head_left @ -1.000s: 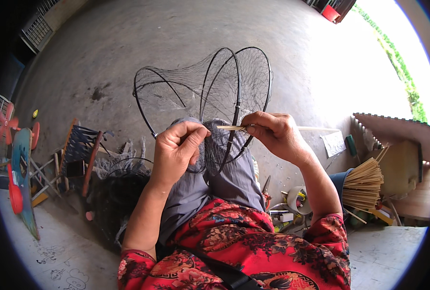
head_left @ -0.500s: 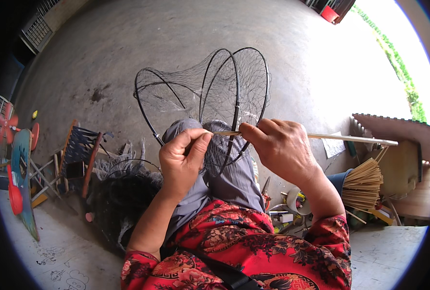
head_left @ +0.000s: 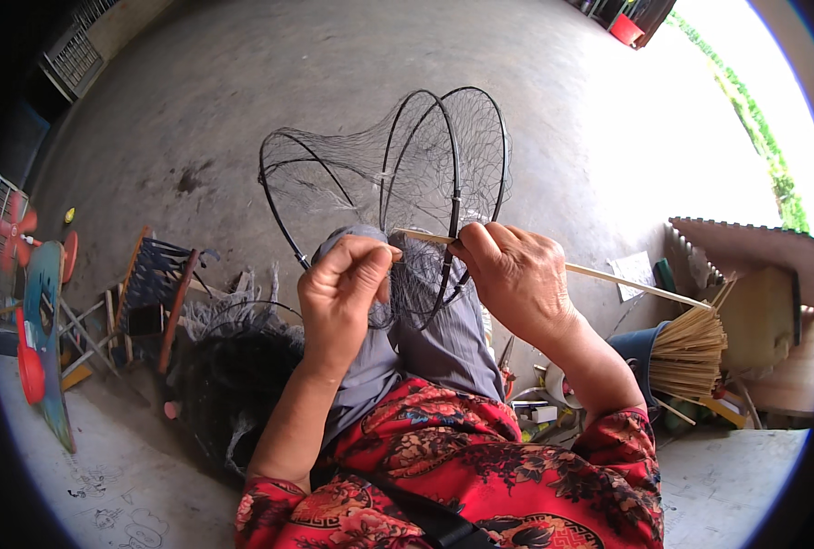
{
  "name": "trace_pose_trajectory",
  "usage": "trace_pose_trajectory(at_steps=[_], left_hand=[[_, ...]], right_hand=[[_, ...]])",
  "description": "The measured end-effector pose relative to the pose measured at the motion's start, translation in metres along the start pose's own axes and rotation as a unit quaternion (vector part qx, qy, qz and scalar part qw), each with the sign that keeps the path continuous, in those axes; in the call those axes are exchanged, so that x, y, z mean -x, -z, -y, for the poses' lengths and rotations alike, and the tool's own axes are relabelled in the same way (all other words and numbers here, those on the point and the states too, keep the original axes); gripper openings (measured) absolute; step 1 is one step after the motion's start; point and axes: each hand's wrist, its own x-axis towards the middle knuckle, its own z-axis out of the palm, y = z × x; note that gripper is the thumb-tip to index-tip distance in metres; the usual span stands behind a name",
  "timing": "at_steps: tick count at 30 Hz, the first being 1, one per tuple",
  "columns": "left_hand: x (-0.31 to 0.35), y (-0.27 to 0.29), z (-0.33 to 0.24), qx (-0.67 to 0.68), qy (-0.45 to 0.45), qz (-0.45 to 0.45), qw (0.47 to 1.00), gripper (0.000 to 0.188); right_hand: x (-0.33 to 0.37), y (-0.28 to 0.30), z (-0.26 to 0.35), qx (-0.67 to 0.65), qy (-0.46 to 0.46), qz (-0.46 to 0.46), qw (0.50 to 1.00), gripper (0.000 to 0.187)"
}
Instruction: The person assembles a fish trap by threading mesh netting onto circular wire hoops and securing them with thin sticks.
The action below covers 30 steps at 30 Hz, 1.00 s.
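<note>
A thin bamboo strip (head_left: 640, 285) slants through my closed right hand (head_left: 521, 279). Its pale tip reaches left past my fingers, close to my left hand (head_left: 341, 291). That left hand is pinched at the net's near edge, but what lies between thumb and forefinger is too fine to make out. Black hoops stretch the dark mesh net (head_left: 407, 151) into a cage-like shape over my knees. One black hoop (head_left: 455, 174) passes just beside my right fingertips, and they may touch it. Loose mesh hangs between my hands over my grey trousers (head_left: 448, 352).
A blue bucket (head_left: 634, 352) of bamboo sticks (head_left: 690, 352) stands on the right, with pliers (head_left: 506, 355) and small items nearby. Left are a heap of black netting (head_left: 228, 393), a folding chair (head_left: 155, 293) and a red-bladed fan (head_left: 15, 229).
The bamboo strip has tilted, its right end dropping toward the bucket and its left tip rising. My left fingers have come away from the tip. My right hand has shifted slightly left.
</note>
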Motion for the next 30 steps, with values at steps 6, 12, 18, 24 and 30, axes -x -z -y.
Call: trace_pose_trajectory(at_steps=[6, 12, 18, 24, 30], left_hand=[[-0.002, -0.006, 0.0, 0.091, 0.086, -0.035, 0.991, 0.02], [-0.006, -0.002, 0.023, 0.173, 0.146, 0.035, 0.973, 0.015], [-0.011, -0.001, 0.036, 0.072, 0.095, 0.002, 0.993, 0.012], [-0.026, 0.02, 0.022, 0.159, 0.125, -0.01, 0.979, 0.023], [-0.041, 0.029, 0.03, 0.139, 0.111, -0.032, 0.984, 0.018]], right_hand=[[0.008, -0.004, -0.005, -0.032, 0.015, -0.003, 0.999, 0.021], [0.003, -0.01, 0.001, -0.217, 0.007, -0.03, 0.976, 0.028], [0.0, -0.032, 0.0, -0.272, 0.075, -0.058, 0.958, 0.047], [0.003, -0.026, -0.004, -0.204, 0.111, -0.078, 0.97, 0.047], [0.003, -0.028, -0.003, -0.197, 0.121, -0.058, 0.971, 0.045]])
